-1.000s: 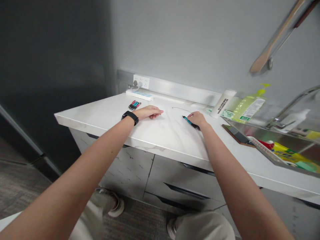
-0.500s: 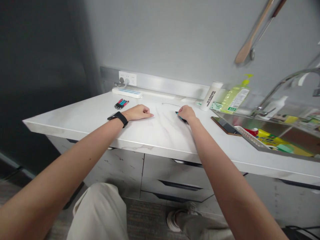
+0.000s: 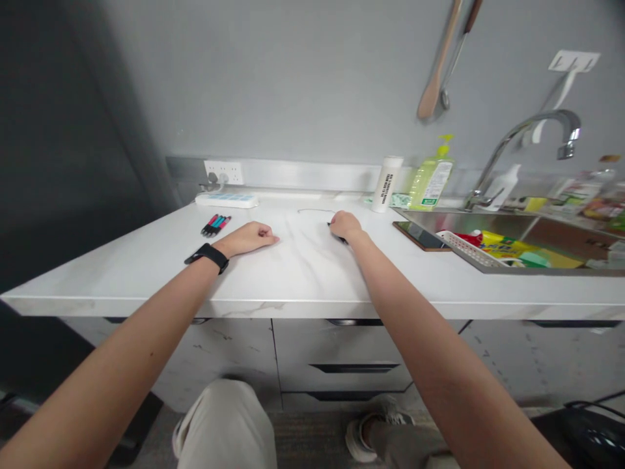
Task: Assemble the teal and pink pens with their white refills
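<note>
White, grey-veined countertop runs below a grey wall. Nearest, the left hand rests with fingers curled in; whether it is fully closed cannot be told. Slightly farther, the right hand is closed over one pen, mostly hidden, its dark ends showing at the countertop. Beyond the left hand lie other pens side by side, seemingly four, pink-red and teal with black ends. Farther back are one white bottle, its black capitals apparently reading FROM HEAD TO TOE, and one yellow-green pump bottle, its label too small to read.
</note>
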`<state>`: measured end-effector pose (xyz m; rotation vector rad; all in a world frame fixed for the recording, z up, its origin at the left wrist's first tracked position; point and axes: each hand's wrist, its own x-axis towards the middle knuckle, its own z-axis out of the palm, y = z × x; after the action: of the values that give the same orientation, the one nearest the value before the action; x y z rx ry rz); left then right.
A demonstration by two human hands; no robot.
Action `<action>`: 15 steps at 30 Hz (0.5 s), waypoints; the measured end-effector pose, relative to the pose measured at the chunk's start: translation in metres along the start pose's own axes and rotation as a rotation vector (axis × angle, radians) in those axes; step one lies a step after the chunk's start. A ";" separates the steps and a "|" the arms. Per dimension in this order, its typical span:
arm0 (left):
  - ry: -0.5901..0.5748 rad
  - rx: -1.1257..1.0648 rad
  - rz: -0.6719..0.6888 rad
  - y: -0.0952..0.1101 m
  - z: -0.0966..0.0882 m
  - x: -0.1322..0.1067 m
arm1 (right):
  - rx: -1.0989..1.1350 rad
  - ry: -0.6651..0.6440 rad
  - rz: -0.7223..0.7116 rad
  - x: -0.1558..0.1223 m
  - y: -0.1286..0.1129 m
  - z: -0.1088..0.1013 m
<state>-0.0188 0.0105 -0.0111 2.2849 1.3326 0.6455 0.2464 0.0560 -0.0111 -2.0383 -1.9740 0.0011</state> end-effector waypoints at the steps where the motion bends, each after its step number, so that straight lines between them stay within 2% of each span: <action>1: -0.002 -0.003 0.001 0.000 0.000 0.000 | 0.004 -0.010 0.014 -0.001 -0.001 -0.001; 15: -0.010 -0.064 -0.041 0.006 -0.001 -0.004 | 0.003 -0.044 0.036 -0.008 -0.008 -0.004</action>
<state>-0.0171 0.0040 -0.0080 2.2017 1.3311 0.6531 0.2385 0.0478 -0.0075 -2.0884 -1.9612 0.0574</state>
